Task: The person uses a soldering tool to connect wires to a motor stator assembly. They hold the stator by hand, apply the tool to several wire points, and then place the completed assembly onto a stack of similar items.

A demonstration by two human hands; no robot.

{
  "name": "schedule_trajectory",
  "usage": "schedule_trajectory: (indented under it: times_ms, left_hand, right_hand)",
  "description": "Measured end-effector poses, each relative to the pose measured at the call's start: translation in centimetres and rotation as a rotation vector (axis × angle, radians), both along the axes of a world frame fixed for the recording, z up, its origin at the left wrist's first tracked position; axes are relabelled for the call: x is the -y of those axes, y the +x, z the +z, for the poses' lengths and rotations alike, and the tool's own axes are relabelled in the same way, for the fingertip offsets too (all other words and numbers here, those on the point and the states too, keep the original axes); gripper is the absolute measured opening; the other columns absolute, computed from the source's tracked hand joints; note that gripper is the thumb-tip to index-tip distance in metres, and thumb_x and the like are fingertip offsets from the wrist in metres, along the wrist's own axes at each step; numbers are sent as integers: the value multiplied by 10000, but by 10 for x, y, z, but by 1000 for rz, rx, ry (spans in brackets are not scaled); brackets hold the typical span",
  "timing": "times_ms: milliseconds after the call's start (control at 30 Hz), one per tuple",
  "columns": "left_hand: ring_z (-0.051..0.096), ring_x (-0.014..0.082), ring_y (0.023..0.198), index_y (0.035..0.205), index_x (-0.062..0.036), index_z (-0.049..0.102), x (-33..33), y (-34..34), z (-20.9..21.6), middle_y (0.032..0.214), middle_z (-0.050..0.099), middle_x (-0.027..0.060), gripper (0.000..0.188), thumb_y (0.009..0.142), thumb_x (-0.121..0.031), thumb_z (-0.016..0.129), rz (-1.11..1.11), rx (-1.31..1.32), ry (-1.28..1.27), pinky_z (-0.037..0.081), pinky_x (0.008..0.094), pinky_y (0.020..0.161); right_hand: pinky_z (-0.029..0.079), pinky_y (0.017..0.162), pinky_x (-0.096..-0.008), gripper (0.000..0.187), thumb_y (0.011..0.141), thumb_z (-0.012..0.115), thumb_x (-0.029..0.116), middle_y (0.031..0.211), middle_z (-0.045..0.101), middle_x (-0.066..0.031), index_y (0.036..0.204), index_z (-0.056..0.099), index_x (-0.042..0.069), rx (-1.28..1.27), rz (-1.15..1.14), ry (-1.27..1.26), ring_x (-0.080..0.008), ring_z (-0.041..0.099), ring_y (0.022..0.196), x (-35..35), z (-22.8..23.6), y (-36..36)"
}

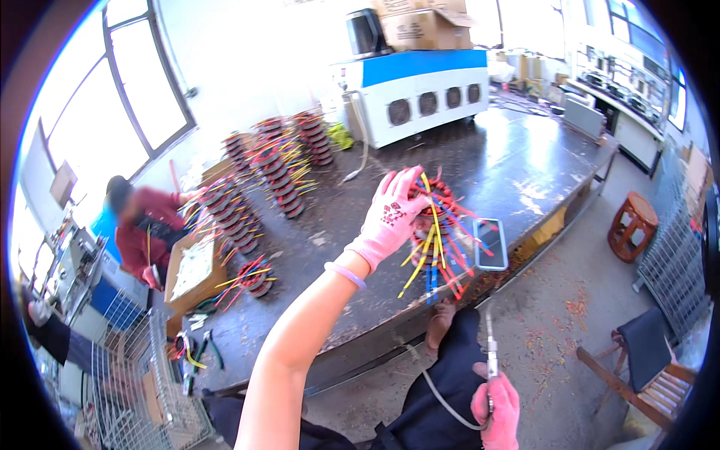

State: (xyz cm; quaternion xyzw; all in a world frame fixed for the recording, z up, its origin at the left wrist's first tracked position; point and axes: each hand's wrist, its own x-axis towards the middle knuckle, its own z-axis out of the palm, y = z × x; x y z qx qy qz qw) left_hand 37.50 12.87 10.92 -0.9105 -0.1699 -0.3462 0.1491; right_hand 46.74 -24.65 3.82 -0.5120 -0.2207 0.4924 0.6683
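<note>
My left hand, in a pink glove, is closed on the upper side of a wire-wound motor stator. It looks stacked on others at the table's near edge. Yellow, red and blue lead wires fan out from it toward me. Low on the right, my right hand, also gloved in pink, grips a slim metal tool with a thin pointed tip. A pale hose loops up to that hand. The tool's tip is apart from the stator.
A phone-like device lies by the dark table's edge. Stator stacks stand back left, near a cardboard box and pliers. A blue-white machine sits behind. Another person works at left. Stools stand right.
</note>
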Motion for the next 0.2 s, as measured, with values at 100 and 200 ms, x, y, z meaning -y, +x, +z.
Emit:
schedule_trajectory:
  times_ms: [100,200]
  left_hand:
    - [398,416,1344,1019,-195,693,28,-50,26,1436,453,150,417,634,-211,852,-16,89,-27,313,560,1154]
    - [346,380,1401,998,-239,702,63,-146,27,1473,418,118,392,633,-246,843,100,-101,-136,292,560,1174]
  right_hand:
    - [207,410,-220,367,1051,483,374,567,377,48,909,583,50,57,-105,-25,-53,316,445,2,23,-7]
    - [229,394,-219,494,1059,457,335,508,418,4,1298,513,-93,142,-9,33,-70,341,402,12,-6,-7]
